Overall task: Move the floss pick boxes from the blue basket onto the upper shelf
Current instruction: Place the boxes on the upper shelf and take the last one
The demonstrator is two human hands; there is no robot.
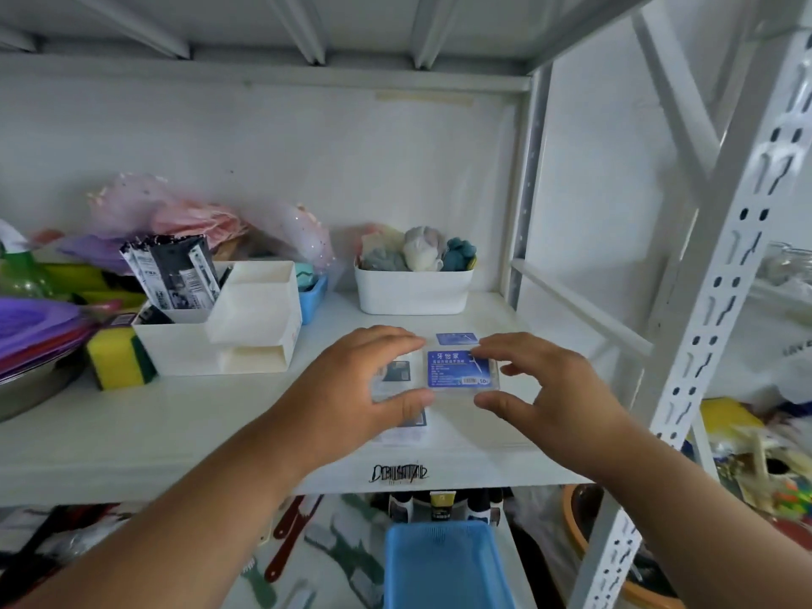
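Several clear floss pick boxes with blue labels lie on the white upper shelf (184, 428). The plainest one (459, 368) lies between my hands, and another box (457, 338) sits just behind it. My left hand (364, 389) spans a third box (394, 372) from above, fingers on its far edge and thumb on its near edge. A further box (411, 426) shows below that thumb. My right hand (545, 389) hovers at the labelled box's right edge, fingers spread, holding nothing. The blue basket (444, 564) stands on the lower shelf and looks bare inside.
A white divided organiser (228, 336) holding black sachets and a yellow sponge (116, 362) stand left of the boxes. A white bin (413, 290) of cloth items stands behind them. The perforated shelf upright (703, 345) rises on the right. Brushes lie on the lower shelf.
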